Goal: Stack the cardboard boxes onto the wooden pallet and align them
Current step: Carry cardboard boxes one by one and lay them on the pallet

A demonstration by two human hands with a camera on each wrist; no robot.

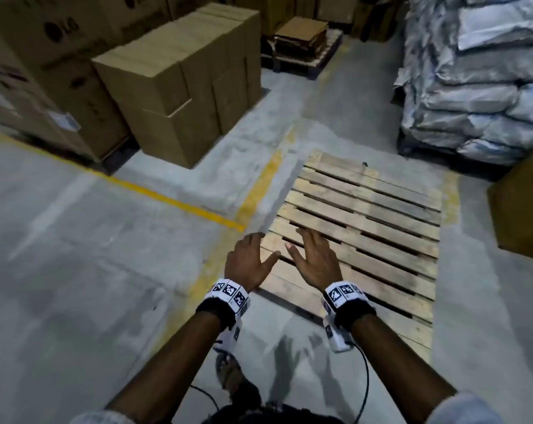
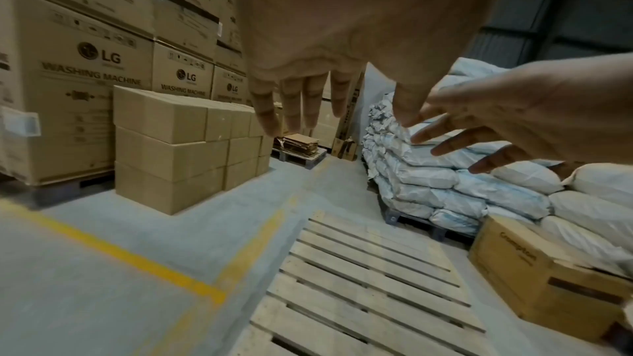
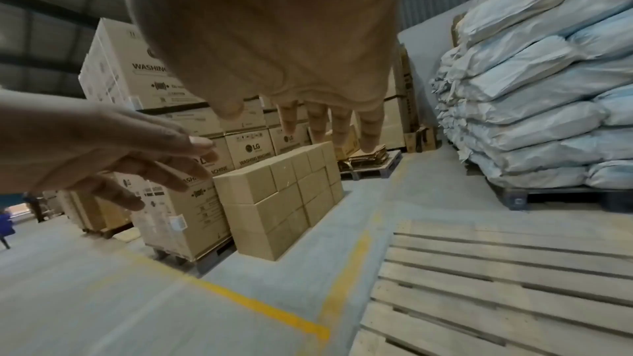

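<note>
A bare wooden pallet [image 1: 363, 228] [image 2: 363, 280] [image 3: 507, 288] lies on the concrete floor with nothing on it. A block of plain brown cardboard boxes [image 1: 179, 84] [image 2: 178, 150] [image 3: 281, 199], stacked three high, stands on the floor beyond a yellow line, to the pallet's far left. My left hand [image 1: 248, 258] [image 2: 308, 69] [image 3: 103, 156] and right hand [image 1: 314, 258] [image 3: 308, 96] [image 2: 507, 123] hover side by side above the pallet's near left corner. The fingers of both are spread and hold nothing.
Large printed washing-machine cartons [image 1: 38, 71] [image 2: 68, 85] stand on pallets at the left. Stacked pale sacks [image 1: 479, 81] [image 3: 541, 107] fill the right. A brown carton [image 1: 525, 209] [image 2: 548, 280] sits right of the pallet. Flattened cardboard [image 1: 305, 35] lies far back. A person [image 3: 5, 226] walks at the far left.
</note>
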